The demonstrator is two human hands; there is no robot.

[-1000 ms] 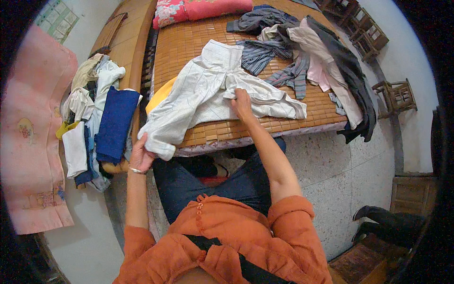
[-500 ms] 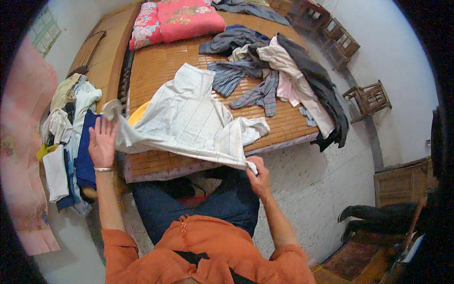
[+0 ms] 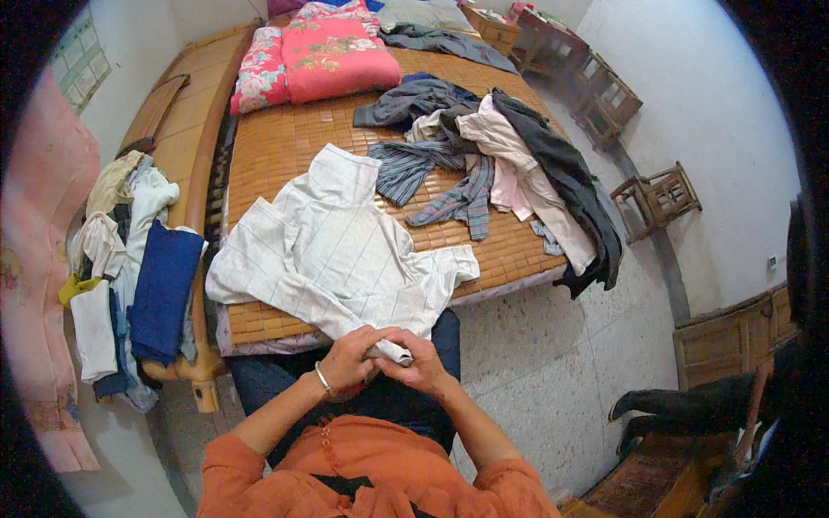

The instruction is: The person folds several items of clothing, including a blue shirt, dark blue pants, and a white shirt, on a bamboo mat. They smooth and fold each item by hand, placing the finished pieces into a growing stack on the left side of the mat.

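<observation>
A white shirt (image 3: pixel 345 224) with thin dark lines lies spread over the near edge of the bed's slatted bamboo mat (image 3: pixel 285 142). Its near part narrows to a bunched end just above my lap. My left hand (image 3: pixel 348 361), with a bangle at the wrist, is closed around that end. Beside it, touching, my right hand (image 3: pixel 418 364) also grips the end, and a small rolled bit of white cloth pokes out between the two. The fingertips are partly hidden under the cloth.
A heap of dark, striped and pale clothes (image 3: pixel 527 173) lies to the right on the bed. A red floral quilt (image 3: pixel 337 56) rests at the back. Clothes including navy cloth (image 3: pixel 168 289) hang over the left bed rail. A wooden stool (image 3: pixel 656 200) stands right; someone's dark-clothed legs (image 3: pixel 682 406) show lower right.
My left hand, open at the far left before, has come in to grip the shirt beside my right. The right hand has moved left and down; the shirt now lies flatter.
</observation>
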